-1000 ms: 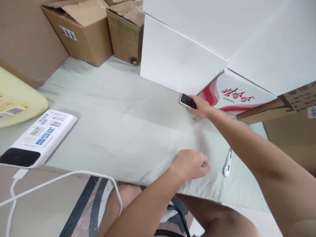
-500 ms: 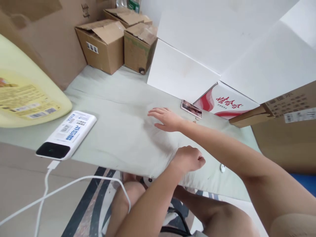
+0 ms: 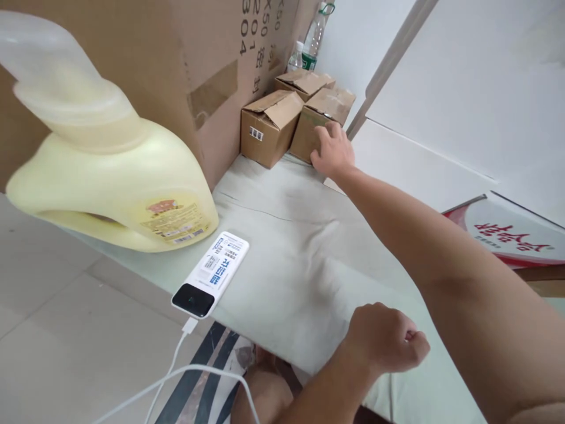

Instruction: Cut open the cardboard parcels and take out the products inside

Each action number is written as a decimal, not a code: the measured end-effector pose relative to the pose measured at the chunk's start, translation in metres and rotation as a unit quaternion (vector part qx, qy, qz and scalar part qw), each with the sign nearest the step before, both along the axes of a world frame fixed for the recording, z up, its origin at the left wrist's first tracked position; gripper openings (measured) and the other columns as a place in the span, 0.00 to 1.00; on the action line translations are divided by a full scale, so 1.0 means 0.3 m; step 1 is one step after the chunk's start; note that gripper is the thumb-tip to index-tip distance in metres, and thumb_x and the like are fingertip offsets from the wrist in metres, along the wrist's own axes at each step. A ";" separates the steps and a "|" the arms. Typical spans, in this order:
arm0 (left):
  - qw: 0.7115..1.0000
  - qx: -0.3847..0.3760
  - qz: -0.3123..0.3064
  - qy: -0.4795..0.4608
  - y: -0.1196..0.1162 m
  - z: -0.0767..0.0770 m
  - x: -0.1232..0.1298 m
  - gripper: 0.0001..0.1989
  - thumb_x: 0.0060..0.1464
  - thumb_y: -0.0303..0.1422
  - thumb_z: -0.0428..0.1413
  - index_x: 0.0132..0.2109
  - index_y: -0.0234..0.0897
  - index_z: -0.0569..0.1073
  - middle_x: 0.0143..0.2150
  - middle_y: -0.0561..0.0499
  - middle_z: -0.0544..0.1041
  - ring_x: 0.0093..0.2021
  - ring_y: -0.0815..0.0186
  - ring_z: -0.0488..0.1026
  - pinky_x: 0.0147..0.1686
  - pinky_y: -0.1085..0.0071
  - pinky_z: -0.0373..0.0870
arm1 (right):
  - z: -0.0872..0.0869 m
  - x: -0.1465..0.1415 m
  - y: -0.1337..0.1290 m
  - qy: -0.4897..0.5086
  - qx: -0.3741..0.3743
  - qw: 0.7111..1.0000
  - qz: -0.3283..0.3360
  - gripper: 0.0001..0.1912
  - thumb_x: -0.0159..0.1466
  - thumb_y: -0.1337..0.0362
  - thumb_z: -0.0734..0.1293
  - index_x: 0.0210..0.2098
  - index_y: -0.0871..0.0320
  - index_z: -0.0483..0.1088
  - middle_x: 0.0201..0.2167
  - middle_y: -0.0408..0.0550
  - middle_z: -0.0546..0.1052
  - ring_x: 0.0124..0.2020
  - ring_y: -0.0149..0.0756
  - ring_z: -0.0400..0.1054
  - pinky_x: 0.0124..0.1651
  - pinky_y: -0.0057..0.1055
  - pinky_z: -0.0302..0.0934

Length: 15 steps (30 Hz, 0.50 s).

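My right hand (image 3: pixel 334 148) is stretched out at the front of a small cardboard box (image 3: pixel 303 131), its fingers apart and curved; whether they touch the box cannot be told. My left hand (image 3: pixel 388 338) is closed in a loose fist above the near edge of the cloth-covered table (image 3: pixel 282 259); what it holds, if anything, is hidden. Beside that box stands another small carton (image 3: pixel 270 129) with a barcode label, and a third box (image 3: pixel 304 82) is behind them. A white power bank (image 3: pixel 212 274) with a dark end lies at the table's left edge, a cable plugged into it.
A large yellow jug (image 3: pixel 119 182) stands at the left, before a big cardboard box (image 3: pixel 216 76). Plastic bottles (image 3: pixel 314 38) are behind the small boxes. A red and white carton (image 3: pixel 507 232) is at the right. The white cable (image 3: pixel 198 367) hangs over the near edge.
The view has turned left. My right hand has moved from the middle of the table to the small box at the back. My left hand remains closed near the front edge.
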<state>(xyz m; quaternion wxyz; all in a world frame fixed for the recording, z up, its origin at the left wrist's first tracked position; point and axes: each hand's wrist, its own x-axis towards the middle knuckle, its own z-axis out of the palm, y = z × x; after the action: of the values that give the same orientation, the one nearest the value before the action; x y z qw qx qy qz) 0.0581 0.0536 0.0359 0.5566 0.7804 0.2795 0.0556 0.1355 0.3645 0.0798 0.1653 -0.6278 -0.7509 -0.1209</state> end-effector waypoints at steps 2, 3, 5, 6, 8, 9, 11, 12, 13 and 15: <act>1.000 -0.023 0.021 0.001 0.015 -0.008 -0.013 0.13 0.54 0.37 0.53 0.23 0.40 0.65 0.19 0.54 0.54 0.27 0.65 0.61 0.28 0.67 0.51 | -0.006 0.021 0.110 0.006 0.015 1.000 -0.019 0.30 0.65 0.56 0.64 0.64 0.60 0.62 0.69 0.65 0.59 0.70 0.65 0.55 0.67 0.70 0.53; 0.999 -0.033 0.033 0.002 0.021 -0.012 -0.017 0.12 0.53 0.37 0.53 0.23 0.41 0.67 0.19 0.54 0.52 0.26 0.65 0.58 0.28 0.66 0.50 | -0.012 0.033 0.156 0.013 0.015 0.999 -0.033 0.31 0.64 0.54 0.65 0.63 0.61 0.62 0.69 0.66 0.58 0.70 0.66 0.55 0.67 0.71 0.52; 0.997 -0.051 0.053 0.000 0.028 -0.019 -0.021 0.12 0.53 0.36 0.53 0.22 0.41 0.65 0.21 0.54 0.47 0.24 0.67 0.50 0.28 0.66 0.47 | -0.025 0.053 0.225 0.028 0.009 0.998 -0.060 0.33 0.63 0.51 0.67 0.61 0.62 0.63 0.70 0.68 0.57 0.69 0.67 0.55 0.68 0.72 0.51; 0.996 -0.060 0.059 -0.004 0.030 -0.021 -0.022 0.14 0.52 0.36 0.54 0.22 0.41 0.62 0.21 0.54 0.46 0.24 0.67 0.47 0.28 0.66 0.46 | -0.028 0.059 0.248 0.032 0.005 0.997 -0.068 0.33 0.62 0.51 0.68 0.61 0.63 0.64 0.70 0.68 0.57 0.70 0.68 0.54 0.68 0.72 0.50; 0.995 -0.074 0.067 -0.013 0.030 -0.021 -0.023 0.17 0.51 0.34 0.54 0.21 0.39 0.54 0.22 0.54 0.45 0.24 0.68 0.42 0.28 0.65 0.44 | -0.025 0.060 0.273 0.030 -0.003 0.997 -0.071 0.33 0.61 0.53 0.69 0.60 0.65 0.65 0.70 0.68 0.58 0.71 0.68 0.52 0.70 0.71 0.49; 0.994 -0.080 0.068 -0.018 0.030 -0.019 -0.024 0.19 0.50 0.34 0.54 0.21 0.39 0.51 0.22 0.54 0.45 0.25 0.68 0.40 0.28 0.65 0.43 | -0.019 0.056 0.276 0.027 -0.008 0.997 -0.070 0.32 0.61 0.54 0.69 0.59 0.65 0.65 0.70 0.68 0.59 0.71 0.68 0.52 0.70 0.70 0.49; 0.993 -0.088 0.072 -0.026 0.027 -0.015 -0.023 0.20 0.50 0.32 0.54 0.22 0.38 0.48 0.23 0.54 0.44 0.25 0.68 0.39 0.29 0.64 0.42 | 0.001 0.040 0.270 0.030 -0.024 0.997 -0.070 0.29 0.62 0.58 0.67 0.59 0.65 0.66 0.69 0.67 0.60 0.70 0.67 0.55 0.70 0.69 0.51; 0.993 -0.091 0.076 -0.028 0.024 -0.013 -0.022 0.20 0.50 0.32 0.54 0.22 0.38 0.47 0.23 0.54 0.44 0.26 0.68 0.39 0.29 0.64 0.42 | 0.012 0.031 0.263 0.035 -0.033 0.996 -0.075 0.29 0.62 0.59 0.66 0.60 0.65 0.66 0.68 0.67 0.61 0.69 0.66 0.58 0.69 0.68 0.53; 0.992 -0.093 0.079 -0.029 0.022 -0.012 -0.020 0.20 0.50 0.31 0.54 0.22 0.37 0.47 0.23 0.54 0.44 0.26 0.67 0.39 0.29 0.64 0.41 | 0.023 0.021 0.253 0.040 -0.044 0.995 -0.082 0.29 0.63 0.60 0.65 0.61 0.66 0.66 0.68 0.67 0.62 0.67 0.66 0.60 0.69 0.67 0.54; 0.991 -0.097 0.084 -0.033 0.016 -0.011 -0.013 0.21 0.49 0.31 0.54 0.22 0.37 0.47 0.23 0.55 0.43 0.26 0.67 0.38 0.30 0.64 0.41 | 0.041 0.008 0.232 0.042 -0.062 0.993 -0.095 0.30 0.64 0.62 0.64 0.63 0.68 0.64 0.67 0.69 0.62 0.66 0.65 0.62 0.68 0.66 0.56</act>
<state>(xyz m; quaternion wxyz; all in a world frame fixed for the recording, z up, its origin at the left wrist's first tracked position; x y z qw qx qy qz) 0.0542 0.0585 0.0327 0.6321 0.6940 0.3297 0.1007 0.1378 0.4341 0.0922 0.1448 -0.7097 -0.6866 -0.0630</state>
